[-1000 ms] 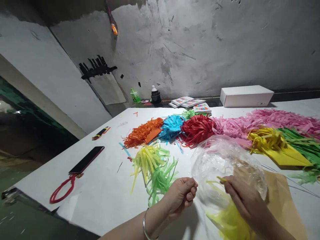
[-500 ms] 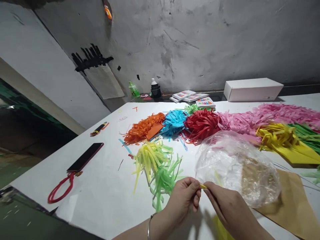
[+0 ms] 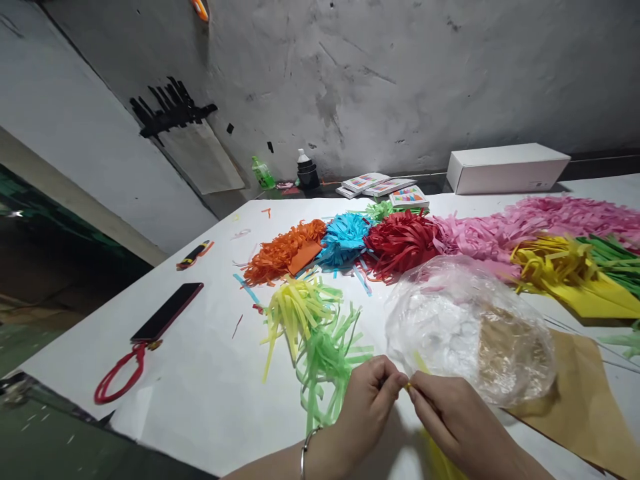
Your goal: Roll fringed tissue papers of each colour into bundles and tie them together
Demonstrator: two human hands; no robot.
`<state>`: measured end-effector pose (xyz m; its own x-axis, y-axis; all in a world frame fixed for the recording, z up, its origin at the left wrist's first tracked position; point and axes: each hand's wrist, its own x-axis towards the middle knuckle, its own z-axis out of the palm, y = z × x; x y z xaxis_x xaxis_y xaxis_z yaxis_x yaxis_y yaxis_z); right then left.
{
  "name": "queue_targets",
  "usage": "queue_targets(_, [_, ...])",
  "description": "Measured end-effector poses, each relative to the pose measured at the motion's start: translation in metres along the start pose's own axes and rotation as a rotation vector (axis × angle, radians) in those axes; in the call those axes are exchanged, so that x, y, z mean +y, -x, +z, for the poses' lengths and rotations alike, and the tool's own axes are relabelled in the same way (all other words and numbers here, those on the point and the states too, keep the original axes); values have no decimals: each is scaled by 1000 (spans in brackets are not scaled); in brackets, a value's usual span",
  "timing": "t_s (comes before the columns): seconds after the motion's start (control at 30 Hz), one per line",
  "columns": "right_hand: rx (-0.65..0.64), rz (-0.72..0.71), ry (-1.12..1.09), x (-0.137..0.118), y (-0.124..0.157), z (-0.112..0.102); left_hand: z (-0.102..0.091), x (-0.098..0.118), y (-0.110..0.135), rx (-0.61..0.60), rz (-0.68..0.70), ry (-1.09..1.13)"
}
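My left hand (image 3: pixel 367 403) and my right hand (image 3: pixel 450 410) meet above the table, thumbs and forefingers pinched on a small twist of yellow paper (image 3: pixel 409 387). Below my right hand hangs more yellow paper (image 3: pixel 440 460), mostly hidden by it. Just left of my left hand lies a light green fringed paper tassel (image 3: pixel 325 360), with a pale yellow paper tassel (image 3: pixel 295 307) beyond it. A crumpled clear plastic bag (image 3: pixel 450 327) lies close behind my right hand.
Orange (image 3: pixel 285 250), blue (image 3: pixel 345 237), red (image 3: pixel 403 243) and pink (image 3: pixel 480 237) fringed paper piles line the back. A phone (image 3: pixel 167 312) with a red strap lies left. Brown paper (image 3: pixel 580 393) is at right. A white box (image 3: pixel 507 170) stands by the wall.
My fingertips have closed in on the yellow twist, so less of it shows between them. My left hand has turned slightly. The camera view has shifted a little.
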<state>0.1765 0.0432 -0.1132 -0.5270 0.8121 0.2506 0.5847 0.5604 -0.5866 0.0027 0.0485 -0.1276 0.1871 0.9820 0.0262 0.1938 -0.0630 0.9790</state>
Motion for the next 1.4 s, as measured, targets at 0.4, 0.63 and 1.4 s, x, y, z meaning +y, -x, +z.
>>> queue_targets(0.4, [-49, 105, -138, 4, -1, 3, -5, 1, -1, -104, -42, -3])
queue_targets(0.63, [184, -112, -56, 11, 2, 12, -4, -4, -6, -100, -267, 209])
queue_targets(1.4, [333, -232, -106, 12, 1, 8, -8, 0, -8, -202, -220, 261])
